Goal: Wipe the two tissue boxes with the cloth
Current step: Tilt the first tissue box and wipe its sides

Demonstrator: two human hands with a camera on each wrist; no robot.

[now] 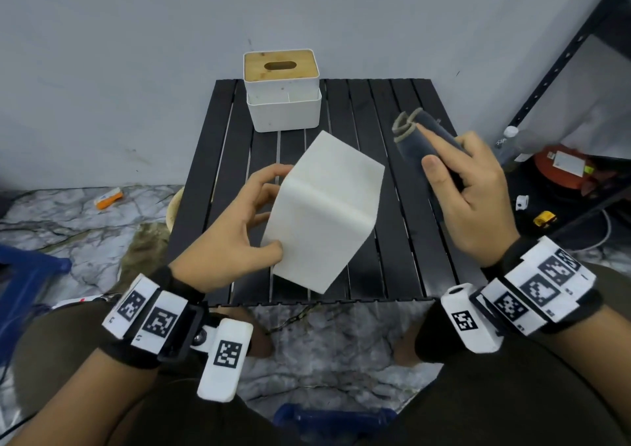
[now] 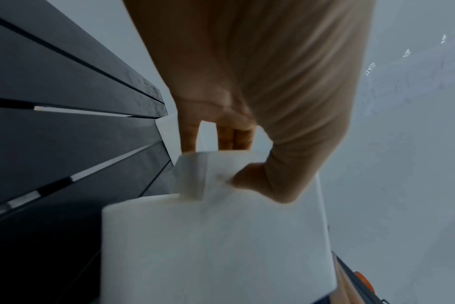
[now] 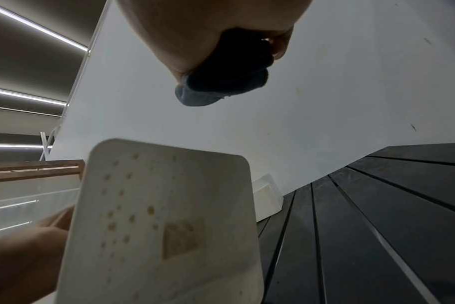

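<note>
Left hand (image 1: 235, 230) grips white tissue box (image 1: 324, 213) tilted above the counter (image 1: 403, 240), right hand (image 1: 474, 199) grips folded cloth (image 1: 420, 135) just beside it, not touching; box 2 (image 1: 283, 90) sits at the rear, so wiping appears unfinished.

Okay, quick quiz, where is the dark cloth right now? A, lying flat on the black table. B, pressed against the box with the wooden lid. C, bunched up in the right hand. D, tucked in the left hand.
C: the right hand grips the bunched dark cloth off to the side, apart from the plain white box that the left hand holds tilted.
</note>
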